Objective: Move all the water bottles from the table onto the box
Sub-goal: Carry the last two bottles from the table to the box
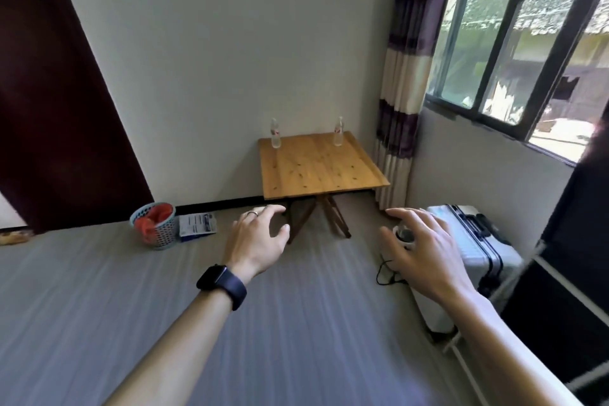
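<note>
Two clear water bottles stand upright at the far edge of a small wooden table (316,171), one at its back left corner (275,133) and one at its back right corner (338,132). A silver hard-shell case (478,241) lies on the floor to the right of the table, below the window. My left hand (258,241), with a ring and a dark watch, is held out in front of the table, fingers apart and holding nothing. My right hand (418,247) hovers spread, short of the case, also holding nothing. Both hands are well short of the bottles.
A small white round object (404,237) with a black cable (384,273) sits on the floor under my right hand. A mesh basket (158,234) with red contents and a printed package (197,227) stand by the wall at left. A striped curtain (400,92) hangs beside the table.
</note>
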Tool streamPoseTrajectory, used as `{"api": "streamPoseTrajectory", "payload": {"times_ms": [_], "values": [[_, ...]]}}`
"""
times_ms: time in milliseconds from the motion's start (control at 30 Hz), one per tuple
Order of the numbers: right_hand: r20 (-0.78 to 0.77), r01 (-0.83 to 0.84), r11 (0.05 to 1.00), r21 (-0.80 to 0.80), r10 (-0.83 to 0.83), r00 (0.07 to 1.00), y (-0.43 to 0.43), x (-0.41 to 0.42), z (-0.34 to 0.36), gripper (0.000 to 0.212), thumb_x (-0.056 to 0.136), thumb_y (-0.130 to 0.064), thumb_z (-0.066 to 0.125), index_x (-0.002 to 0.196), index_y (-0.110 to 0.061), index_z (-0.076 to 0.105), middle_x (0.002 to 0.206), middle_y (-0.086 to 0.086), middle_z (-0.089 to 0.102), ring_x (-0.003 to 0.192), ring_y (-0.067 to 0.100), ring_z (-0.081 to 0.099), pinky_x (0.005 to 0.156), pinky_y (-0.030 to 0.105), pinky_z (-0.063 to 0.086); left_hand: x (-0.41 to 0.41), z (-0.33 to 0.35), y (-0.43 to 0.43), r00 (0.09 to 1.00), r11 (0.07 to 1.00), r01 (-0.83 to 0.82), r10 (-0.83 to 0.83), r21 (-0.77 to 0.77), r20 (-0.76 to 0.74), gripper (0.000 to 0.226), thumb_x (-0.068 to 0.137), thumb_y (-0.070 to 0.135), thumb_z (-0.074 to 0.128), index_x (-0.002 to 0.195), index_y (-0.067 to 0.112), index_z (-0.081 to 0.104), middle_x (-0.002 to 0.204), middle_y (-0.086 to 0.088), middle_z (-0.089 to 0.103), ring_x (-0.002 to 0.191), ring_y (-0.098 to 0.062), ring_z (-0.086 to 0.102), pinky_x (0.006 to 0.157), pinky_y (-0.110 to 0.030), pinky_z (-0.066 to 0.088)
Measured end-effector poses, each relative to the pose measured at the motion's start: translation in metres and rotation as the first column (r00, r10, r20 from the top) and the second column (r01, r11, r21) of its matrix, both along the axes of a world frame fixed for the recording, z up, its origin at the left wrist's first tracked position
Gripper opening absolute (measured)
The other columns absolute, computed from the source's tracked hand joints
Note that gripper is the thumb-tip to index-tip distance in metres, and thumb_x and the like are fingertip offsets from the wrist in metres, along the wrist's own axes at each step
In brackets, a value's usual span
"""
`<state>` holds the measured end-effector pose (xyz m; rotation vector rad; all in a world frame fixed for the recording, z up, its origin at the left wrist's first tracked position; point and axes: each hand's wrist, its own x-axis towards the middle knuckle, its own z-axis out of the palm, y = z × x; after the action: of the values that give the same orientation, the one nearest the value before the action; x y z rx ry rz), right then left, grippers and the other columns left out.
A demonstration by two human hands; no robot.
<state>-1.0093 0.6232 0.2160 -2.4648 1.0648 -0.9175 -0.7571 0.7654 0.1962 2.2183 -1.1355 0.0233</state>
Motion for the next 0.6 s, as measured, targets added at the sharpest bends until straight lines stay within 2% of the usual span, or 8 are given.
{"api": "streamPoseTrajectory", "payload": {"times_ms": [200,400,600], "values": [[-0.011,0.000,1.000,0.013,0.001,1.000,-0.093,0.062,-0.019,0.036,0.093,-0.045,0.062,0.127,-0.033,0.065,0.133,-0.009,0.061,0.133,0.020,0.040,0.106,0.026,0.029,0.060,-0.017,-0.093,0.999,0.999,0.020,-0.018,0.045,-0.029,0.051,0.082,0.048,0.049,0.126,0.029,0.062,0.129,-0.002,0.064,0.123,-0.027,0.054,0.105,-0.042,0.041],[0.013,-0.043,0.997,0.060,0.042,0.999,-0.211,0.141,-0.052,0.039,0.094,-0.052,0.053,0.126,-0.034,0.065,0.133,-0.011,0.061,0.135,0.017,0.039,0.111,0.030,0.033,0.136,-0.041,-0.200,0.999,0.994,-0.031,0.032,0.100,-0.002,0.038,0.093,0.036,0.061,0.130,0.028,0.060,0.133,-0.002,0.061,0.127,-0.026,0.051,0.107,-0.040,0.039],[-0.018,-0.105,0.985,0.136,0.108,0.994,-0.323,0.215,-0.067,0.038,0.096,-0.051,0.051,0.128,-0.035,0.064,0.137,-0.012,0.059,0.137,0.015,0.037,0.110,0.023,0.025,0.192,-0.044,-0.295,0.989,0.987,-0.109,0.120,0.121,-0.091,0.044,0.087,0.044,0.055,0.127,0.026,0.062,0.131,-0.002,0.063,0.125,-0.025,0.055,0.107,-0.036,0.040]]}}
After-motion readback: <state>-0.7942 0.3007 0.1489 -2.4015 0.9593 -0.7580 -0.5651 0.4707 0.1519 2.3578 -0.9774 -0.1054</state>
